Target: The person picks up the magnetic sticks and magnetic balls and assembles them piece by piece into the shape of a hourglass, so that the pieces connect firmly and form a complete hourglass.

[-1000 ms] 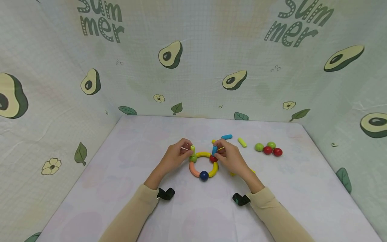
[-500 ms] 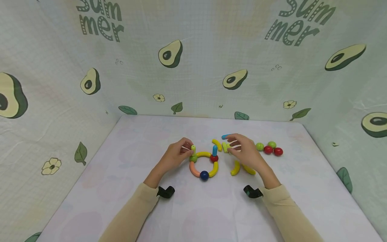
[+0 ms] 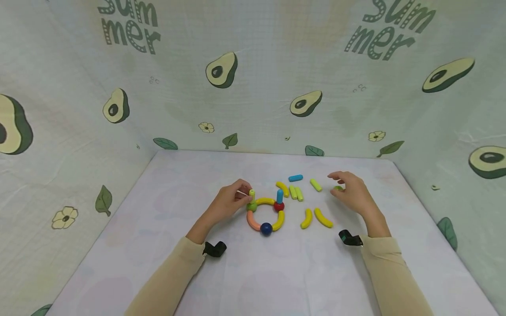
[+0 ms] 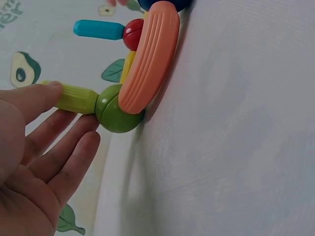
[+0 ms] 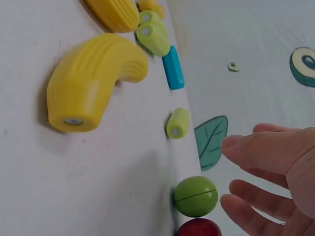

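Observation:
My left hand (image 3: 227, 202) pinches a light green magnetic rod (image 4: 81, 100) between thumb and fingers. That rod stands on a green ball (image 4: 115, 110), one corner of a ring lying on the table. A coral curved rod (image 4: 150, 59), yellow curved rods (image 3: 281, 220), a navy ball (image 3: 266, 229) and a red ball (image 3: 278, 206) form the rest of the ring. On the red ball a blue rod (image 3: 280, 195) stands upright. Fingers spread and holding nothing, my right hand (image 3: 353, 193) hovers by a loose green ball (image 5: 195, 196), with a red ball (image 5: 200, 228) beside it.
Right of the ring lie two loose yellow curved rods (image 3: 323, 218). Behind them are several light green rods (image 3: 296, 193), another yellow curved rod (image 3: 282, 188) and a blue rod (image 3: 295, 178). A patterned cloth (image 3: 253, 109) rises at the table's back edge.
My right hand has let go of the upright blue rod and moved right, past the loose rods to the loose balls. My left hand keeps its pinch on the light green rod.

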Motion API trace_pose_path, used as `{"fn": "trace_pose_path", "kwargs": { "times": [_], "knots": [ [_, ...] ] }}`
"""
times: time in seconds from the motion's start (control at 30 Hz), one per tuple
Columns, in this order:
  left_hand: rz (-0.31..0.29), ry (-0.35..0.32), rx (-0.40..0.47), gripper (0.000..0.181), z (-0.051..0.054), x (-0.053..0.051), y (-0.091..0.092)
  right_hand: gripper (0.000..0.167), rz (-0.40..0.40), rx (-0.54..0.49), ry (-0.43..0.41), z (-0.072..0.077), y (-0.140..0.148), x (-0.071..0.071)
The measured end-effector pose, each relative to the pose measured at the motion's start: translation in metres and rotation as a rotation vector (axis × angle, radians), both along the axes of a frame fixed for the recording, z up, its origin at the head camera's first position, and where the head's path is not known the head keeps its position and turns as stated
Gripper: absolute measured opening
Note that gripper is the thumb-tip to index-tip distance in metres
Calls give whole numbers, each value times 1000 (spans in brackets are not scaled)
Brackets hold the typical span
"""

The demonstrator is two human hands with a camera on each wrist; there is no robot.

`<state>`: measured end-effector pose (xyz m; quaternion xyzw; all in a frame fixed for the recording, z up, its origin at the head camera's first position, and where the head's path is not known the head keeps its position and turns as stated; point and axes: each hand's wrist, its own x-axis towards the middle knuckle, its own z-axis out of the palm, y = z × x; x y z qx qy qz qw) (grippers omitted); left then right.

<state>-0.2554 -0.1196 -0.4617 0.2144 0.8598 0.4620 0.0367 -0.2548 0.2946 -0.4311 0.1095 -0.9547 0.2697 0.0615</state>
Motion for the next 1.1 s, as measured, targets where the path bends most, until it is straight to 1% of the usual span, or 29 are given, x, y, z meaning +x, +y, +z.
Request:
{"fn": "trace_pose_path", "kwargs": {
  "times": [0.3,0.57,0.73,0.93,1.1],
  "knots": [
    [-10,15,-6,23,-2,-2,-1,44,-42,57,-65,-9,8,-5],
    [-3,5,3,22,-2,-2,-1,39,-51,67,-74,-12,9,-6],
    [4,5,-3,22,-1,-2,-1,38,-50,69,-104,-12,9,-6],
    [-6,16,-2,22,-1,-2,-1,37,-52,73,-146,-12,7,-6],
    [-17,40,5,23,-2,-3,-1,35,-40,85,-150,-14,7,-5]
  ]
}}
